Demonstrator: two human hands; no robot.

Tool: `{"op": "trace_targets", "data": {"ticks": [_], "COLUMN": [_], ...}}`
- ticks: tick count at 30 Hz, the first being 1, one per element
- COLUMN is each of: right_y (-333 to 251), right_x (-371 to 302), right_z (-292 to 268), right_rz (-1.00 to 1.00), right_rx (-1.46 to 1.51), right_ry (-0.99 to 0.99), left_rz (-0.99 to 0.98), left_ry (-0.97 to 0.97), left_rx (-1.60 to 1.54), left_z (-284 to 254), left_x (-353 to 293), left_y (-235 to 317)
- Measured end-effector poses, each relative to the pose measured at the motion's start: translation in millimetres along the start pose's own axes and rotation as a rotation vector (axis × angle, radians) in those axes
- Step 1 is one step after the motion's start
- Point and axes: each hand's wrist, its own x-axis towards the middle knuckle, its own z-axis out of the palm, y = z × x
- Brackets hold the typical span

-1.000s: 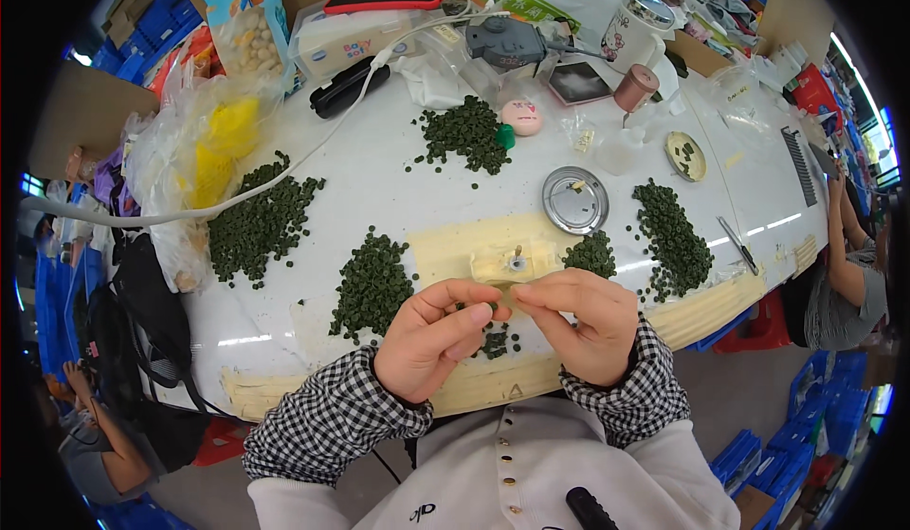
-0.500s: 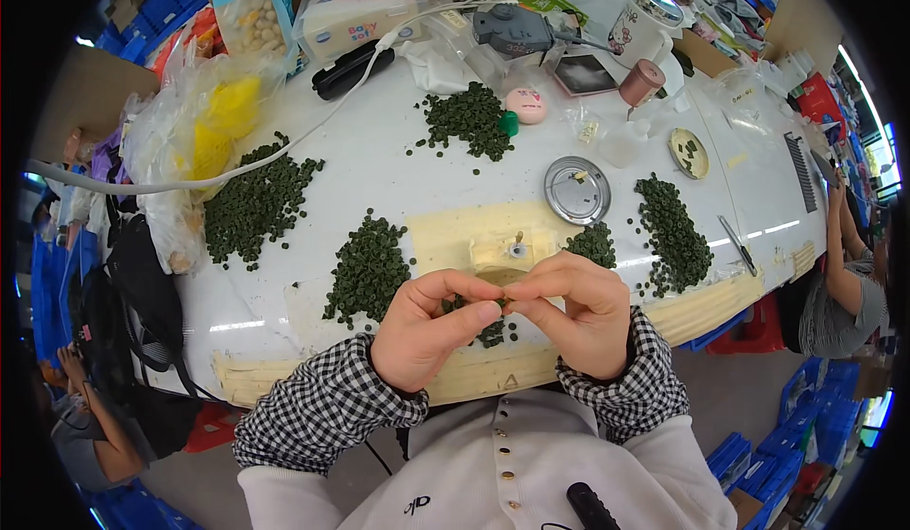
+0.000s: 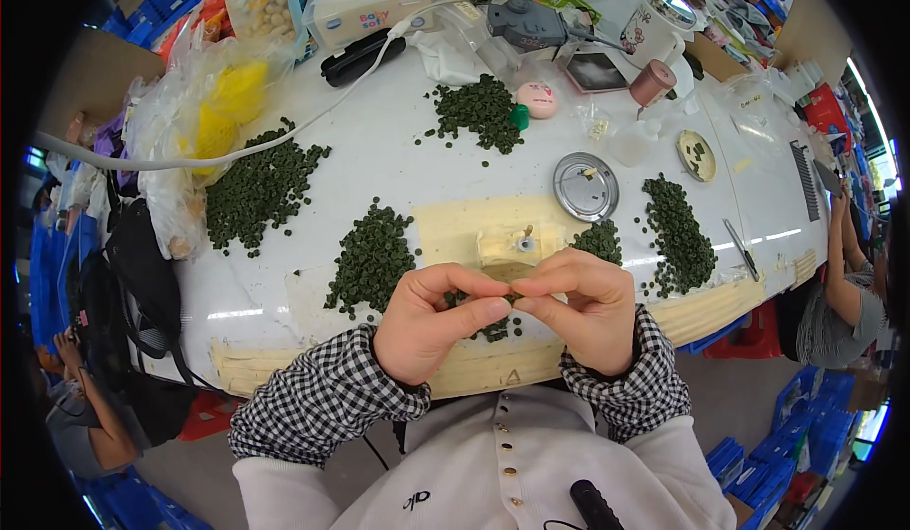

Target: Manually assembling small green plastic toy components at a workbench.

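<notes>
My left hand (image 3: 438, 321) and my right hand (image 3: 580, 307) meet fingertip to fingertip just above the near edge of the white table (image 3: 379, 165). Between the pinched fingers sits a small dark green piece (image 3: 510, 296), mostly hidden. A few more green pieces (image 3: 493, 329) lie under my hands. Just beyond them a small cream block with an upright pin (image 3: 521, 243) is stuck on a patch of yellowish tape (image 3: 455, 231). Heaps of dark green pieces lie left (image 3: 372, 257) and right (image 3: 599, 242) of it.
More green heaps lie at far left (image 3: 258, 189), at the back (image 3: 479, 108) and at right (image 3: 678, 231). A round metal lid (image 3: 586, 187), a small dish (image 3: 699, 155), plastic bags (image 3: 204, 113), a white cable (image 3: 237, 151) and boxes crowd the table. Other people sit at right (image 3: 839, 293) and lower left (image 3: 81, 407).
My hands have stayed together at the table's near edge, fingers shifting slightly around the small piece. The view has tilted a little; nothing else moved.
</notes>
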Motion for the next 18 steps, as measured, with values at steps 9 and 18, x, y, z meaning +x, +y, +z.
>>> {"op": "trace_targets", "data": {"ticks": [9,18], "right_y": [-1,-16], "right_x": [1,-4], "right_z": [4,5], "right_rz": [-0.01,0.257], "right_rx": [-0.056,0.324], "right_ry": [0.005,-0.083], "left_rz": [0.009,0.15], "left_ry": [0.059,0.108], "left_rx": [-0.032,0.17], "left_z": [2,3], "left_x": [1,2], "left_y": [2,4]}}
